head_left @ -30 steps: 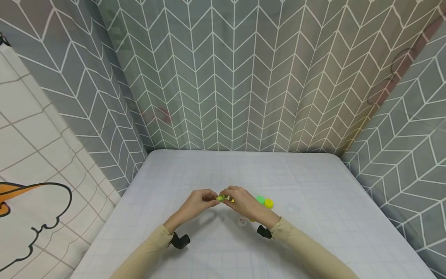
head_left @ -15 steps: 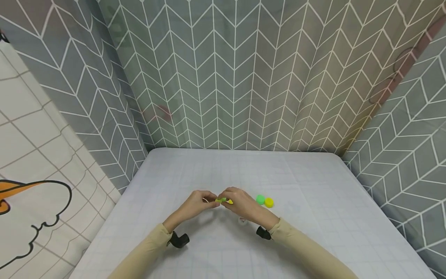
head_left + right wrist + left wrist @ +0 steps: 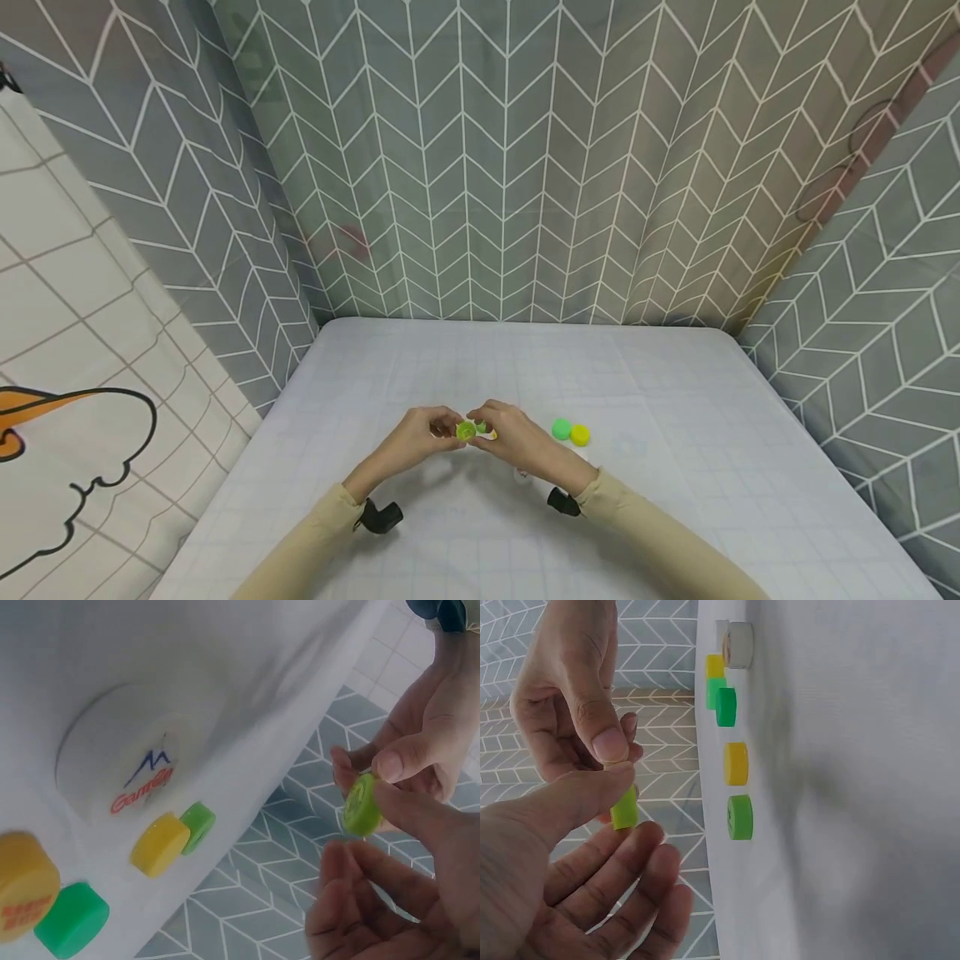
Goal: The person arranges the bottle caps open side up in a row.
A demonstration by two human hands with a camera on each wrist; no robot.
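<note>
L hand [image 3: 420, 432], R hand [image 3: 517, 437] pinch lime cap [image 3: 466, 431] — R wrist [image 3: 576, 475] part-blocking white cap [image 3: 522, 476], yellow cap [image 3: 580, 435] nr.

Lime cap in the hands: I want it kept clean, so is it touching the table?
Apart: the left wrist view shows patterned curtain through the gap between the lime cap and the table.

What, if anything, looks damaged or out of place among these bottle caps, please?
Nothing stands out. The loose bottle caps, including the white printed cap, lie flat on the table with no visible cracks. The lime-green bottle cap between the left hand and right hand looks intact, though partly covered.
</note>
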